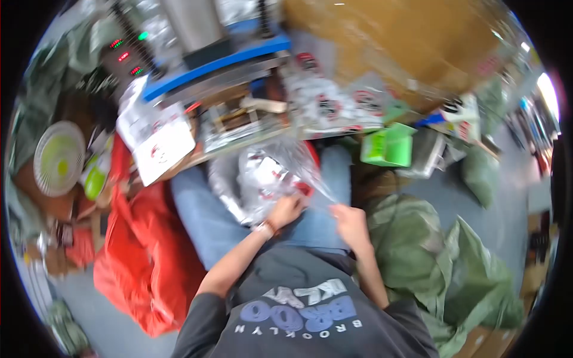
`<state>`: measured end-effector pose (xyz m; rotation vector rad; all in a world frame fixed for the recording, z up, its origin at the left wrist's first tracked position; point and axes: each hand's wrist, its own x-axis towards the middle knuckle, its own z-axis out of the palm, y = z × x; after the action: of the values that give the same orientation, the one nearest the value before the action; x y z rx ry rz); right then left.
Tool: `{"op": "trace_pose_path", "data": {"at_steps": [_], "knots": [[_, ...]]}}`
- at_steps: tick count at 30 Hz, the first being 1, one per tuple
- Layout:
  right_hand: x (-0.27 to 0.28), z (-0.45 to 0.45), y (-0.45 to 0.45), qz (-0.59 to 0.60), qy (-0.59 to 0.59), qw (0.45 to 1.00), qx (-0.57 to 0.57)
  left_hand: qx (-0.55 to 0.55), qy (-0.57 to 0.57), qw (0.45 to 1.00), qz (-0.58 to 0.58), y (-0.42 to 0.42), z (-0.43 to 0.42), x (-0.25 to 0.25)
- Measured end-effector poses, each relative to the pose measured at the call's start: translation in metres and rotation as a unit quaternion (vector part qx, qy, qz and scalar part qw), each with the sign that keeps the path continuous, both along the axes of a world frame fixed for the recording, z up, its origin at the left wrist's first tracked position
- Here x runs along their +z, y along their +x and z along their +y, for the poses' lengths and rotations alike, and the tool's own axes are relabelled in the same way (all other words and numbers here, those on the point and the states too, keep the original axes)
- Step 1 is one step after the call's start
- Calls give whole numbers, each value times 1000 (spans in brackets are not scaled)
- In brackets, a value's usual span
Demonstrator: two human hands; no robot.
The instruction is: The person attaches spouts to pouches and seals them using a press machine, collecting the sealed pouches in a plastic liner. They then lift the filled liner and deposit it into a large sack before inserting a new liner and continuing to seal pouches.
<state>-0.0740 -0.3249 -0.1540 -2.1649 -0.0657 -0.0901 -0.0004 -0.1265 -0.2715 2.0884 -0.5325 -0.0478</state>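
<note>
A clear plastic bag (pixel 262 170) with white and red printed pieces inside lies across my lap, below the edge of the workbench. My left hand (pixel 287 210), with a band at the wrist, is closed at the bag's lower edge; its fingertips are partly hidden. To the right, my right hand (pixel 349 222) is closed on a corner of the same plastic, which stretches taut up and to the left. Both hands are slightly blurred.
A press with a blue plate (pixel 218 65) stands on the bench ahead. Printed bags (pixel 334 107) and a big cardboard box (pixel 406 48) are ahead right. A green box (pixel 389 146) is at right; red (pixel 149 256) and green sacks (pixel 412 250) flank my legs.
</note>
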Motion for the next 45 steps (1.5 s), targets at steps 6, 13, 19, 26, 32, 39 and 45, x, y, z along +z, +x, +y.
{"op": "trace_pose_path", "data": {"at_steps": [6, 13, 19, 26, 32, 39, 45], "knots": [[29, 24, 27, -139, -35, 983, 116, -50, 27, 998, 40, 25, 4, -37], [-41, 132, 126, 175, 117, 825, 525, -87, 325, 934, -123, -51, 24, 50], [-111, 135, 136, 281, 191, 791, 509, 81, -45, 992, 80, -8, 67, 90], [-78, 101, 118, 338, 294, 835, 321, 95, -41, 952, 288, 49, 64, 112], [-101, 84, 114, 222, 362, 881, 207, 76, -62, 980, 171, 37, 82, 61], [-128, 47, 139, 353, 400, 817, 218, 49, -58, 994, -85, 12, 59, 51], [-64, 49, 135, 50, -129, 856, 498, -102, 102, 987, 65, 44, 84, 15]]}}
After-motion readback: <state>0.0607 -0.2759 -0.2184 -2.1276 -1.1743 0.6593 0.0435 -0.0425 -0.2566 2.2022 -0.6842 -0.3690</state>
